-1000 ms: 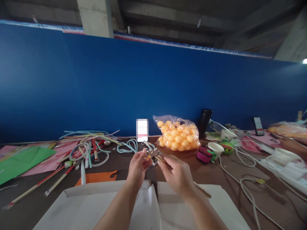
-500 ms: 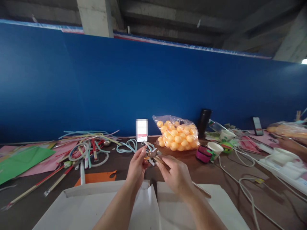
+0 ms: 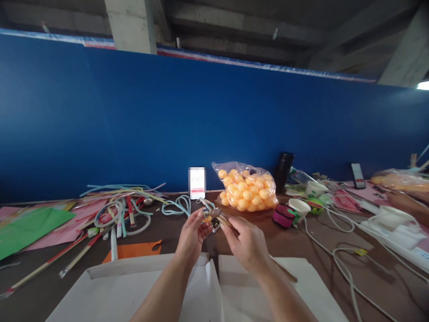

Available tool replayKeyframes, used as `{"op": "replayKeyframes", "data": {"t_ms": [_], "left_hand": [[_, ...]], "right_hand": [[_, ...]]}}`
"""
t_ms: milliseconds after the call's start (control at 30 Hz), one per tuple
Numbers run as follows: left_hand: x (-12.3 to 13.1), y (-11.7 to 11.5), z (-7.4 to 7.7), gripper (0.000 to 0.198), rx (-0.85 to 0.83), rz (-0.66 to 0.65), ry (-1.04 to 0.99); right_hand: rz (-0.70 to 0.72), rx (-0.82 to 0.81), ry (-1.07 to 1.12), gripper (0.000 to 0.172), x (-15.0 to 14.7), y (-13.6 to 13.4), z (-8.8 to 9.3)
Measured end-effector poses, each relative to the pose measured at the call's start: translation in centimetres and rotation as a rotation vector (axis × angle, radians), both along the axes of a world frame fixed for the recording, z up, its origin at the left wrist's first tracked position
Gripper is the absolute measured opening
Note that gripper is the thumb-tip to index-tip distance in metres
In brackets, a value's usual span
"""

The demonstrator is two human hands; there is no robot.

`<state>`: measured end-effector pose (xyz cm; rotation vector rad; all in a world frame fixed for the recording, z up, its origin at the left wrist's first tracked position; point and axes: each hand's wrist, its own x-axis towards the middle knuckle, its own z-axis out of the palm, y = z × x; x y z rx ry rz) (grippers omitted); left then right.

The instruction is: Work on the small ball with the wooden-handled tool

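My left hand (image 3: 191,233) is closed, its fingertips pinching a small shiny metallic piece (image 3: 205,213). Wrapped by the fingers of my right hand (image 3: 246,241) is a thin wooden stick (image 3: 283,268), whose rear end sticks out below the palm. The two hands almost meet above the table, and the stick's front end reaches the left fingertips. Between them sit a brownish flat bit (image 3: 214,214), a spot of orange and more shiny metal, too small to make out exactly. White sheets of card (image 3: 134,286) lie under my forearms.
Behind my hands stand a phone (image 3: 197,183) and a clear bag of orange balls (image 3: 246,190). To the left lie coiled tubes (image 3: 115,212), sticks and coloured paper (image 3: 36,230). A pink-and-black pouch (image 3: 283,216), paper cup (image 3: 299,210), black bottle (image 3: 284,172) and white cables (image 3: 338,264) lie rightward.
Both hands stay close together in nearly the same place. The brownish bit at the left fingertips has turned slightly, and the whole view has shifted a little.
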<state>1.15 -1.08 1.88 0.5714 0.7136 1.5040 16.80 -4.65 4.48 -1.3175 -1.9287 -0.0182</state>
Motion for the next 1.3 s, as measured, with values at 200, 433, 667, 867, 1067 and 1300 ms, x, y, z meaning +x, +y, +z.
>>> {"op": "replayKeyframes", "data": {"t_ms": [200,433,667,867,1067,1300], "left_hand": [[0.06,-0.12,0.11,0.034,-0.008,0.032,0.023],[0.15,-0.17,0.12,0.032,0.022,0.031,0.003],[0.13,-0.12,0.16,0.03,0.036,0.024,0.005],[0.12,-0.27,0.4,0.031,0.056,0.011,0.014],[0.09,-0.29,0.3,0.031,0.056,0.032,0.02],[0.08,-0.21,0.26,0.033,0.079,0.034,0.043]], "right_hand": [[0.061,0.028,0.03,0.022,-0.04,-0.15,0.05],[0.067,0.034,0.033,0.024,-0.09,-0.2,0.13],[0.072,0.016,0.011,0.024,-0.15,-0.24,0.26],[0.069,0.005,-0.003,0.022,-0.09,-0.25,0.16],[0.063,0.031,0.011,0.022,-0.06,-0.23,0.29],[0.06,0.049,0.038,0.024,-0.06,-0.19,0.15]]}}
